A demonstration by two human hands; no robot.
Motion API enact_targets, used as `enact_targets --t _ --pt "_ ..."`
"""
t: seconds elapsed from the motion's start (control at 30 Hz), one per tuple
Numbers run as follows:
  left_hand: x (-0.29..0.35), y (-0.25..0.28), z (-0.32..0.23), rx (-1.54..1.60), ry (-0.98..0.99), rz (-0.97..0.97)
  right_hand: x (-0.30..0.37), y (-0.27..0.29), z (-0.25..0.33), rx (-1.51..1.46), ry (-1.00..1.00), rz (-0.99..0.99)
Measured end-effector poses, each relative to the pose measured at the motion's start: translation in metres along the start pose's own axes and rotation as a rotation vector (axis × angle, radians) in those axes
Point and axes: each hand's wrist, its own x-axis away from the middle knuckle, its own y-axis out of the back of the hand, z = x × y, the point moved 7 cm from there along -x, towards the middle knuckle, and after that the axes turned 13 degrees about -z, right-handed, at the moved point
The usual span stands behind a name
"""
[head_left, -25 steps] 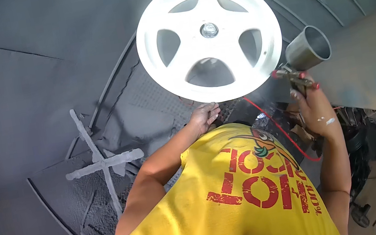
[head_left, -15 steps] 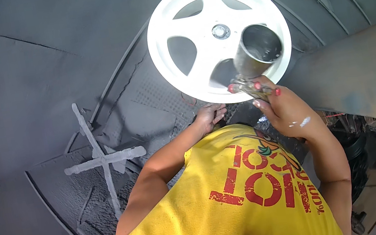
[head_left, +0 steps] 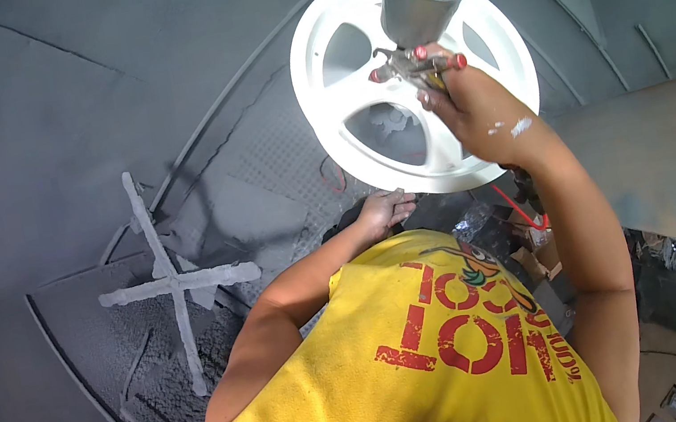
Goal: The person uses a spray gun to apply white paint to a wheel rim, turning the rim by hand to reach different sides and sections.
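Observation:
A white spoked wheel rim (head_left: 358,92) is in front of me, face up. My right hand (head_left: 491,116) is wrapped round the handle of a spray gun, above the wheel's right side. The metal cup (head_left: 421,2) of the spray gun stands over the wheel's far edge, open at the top. White paint spots mark the back of this hand. My left hand (head_left: 384,214) is just below the wheel's near edge, its fingers curled in. What they hold, if anything, is hidden.
A grey-coated cross-shaped stand (head_left: 177,284) is at the left, by a dark rough-surfaced tray (head_left: 142,354). Grey walls (head_left: 62,133) surround the far side. A red hose (head_left: 521,210) hangs beneath my right forearm. A pale panel (head_left: 654,155) and clutter lie at the right.
The spray gun and my right hand have moved away from me, toward the wheel's far edge. The wheel's spokes sit at a different angle. My left hand stays near the close edge.

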Motion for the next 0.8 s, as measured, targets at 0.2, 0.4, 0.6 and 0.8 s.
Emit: enact_targets --t 0.2,0.4,0.6,0.8 --pt "-0.005 -0.009 0.004 -0.084 0.031 0.094 -0.034 0.030 -0.029 0.001 -0.079 -0.239" --pt "-0.009 -0.018 0.017 -0.248 0.112 0.220 -0.036 0.076 -0.061 0.195 -0.194 -0.338" --pt "0.000 0.038 0.040 -1.272 -0.382 0.506 0.000 0.107 -0.127 0.269 -0.191 -0.459" --pt "0.022 0.145 0.113 -0.694 -0.055 0.008 0.073 0.118 -0.168 0.279 -0.262 -0.377"
